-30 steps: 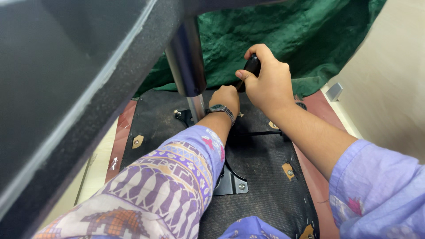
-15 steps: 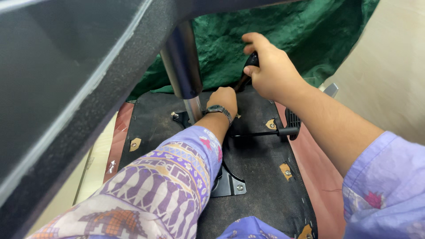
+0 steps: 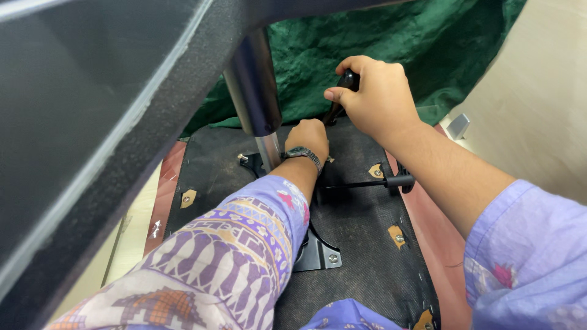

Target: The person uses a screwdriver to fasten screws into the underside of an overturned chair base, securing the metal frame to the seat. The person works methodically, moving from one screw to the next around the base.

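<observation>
While the right hand [image 3: 379, 98] closes its grip around a black plastic lever knob [image 3: 347, 80], the left hand [image 3: 309, 137] presses, fingers hidden, on the black fabric chair underside [image 3: 361, 226] just below. Beside that grip rises a smooth chrome steel column [image 3: 254, 91]. The lever looks rigid, best held at its rounded knob.

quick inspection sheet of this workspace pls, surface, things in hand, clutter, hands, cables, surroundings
surface: black fabric underside of an upturned chair seat, brown trim at its edges
job's things: black lever handle; black metal mechanism plate with bolts; chrome column; black side rod
clutter: nothing seen
grippers: right hand closed round the lever handle; left hand, with a wristwatch, rests at the mechanism, grip hidden
cables: nothing seen
surroundings: green cloth behind; pale floor on the right
</observation>
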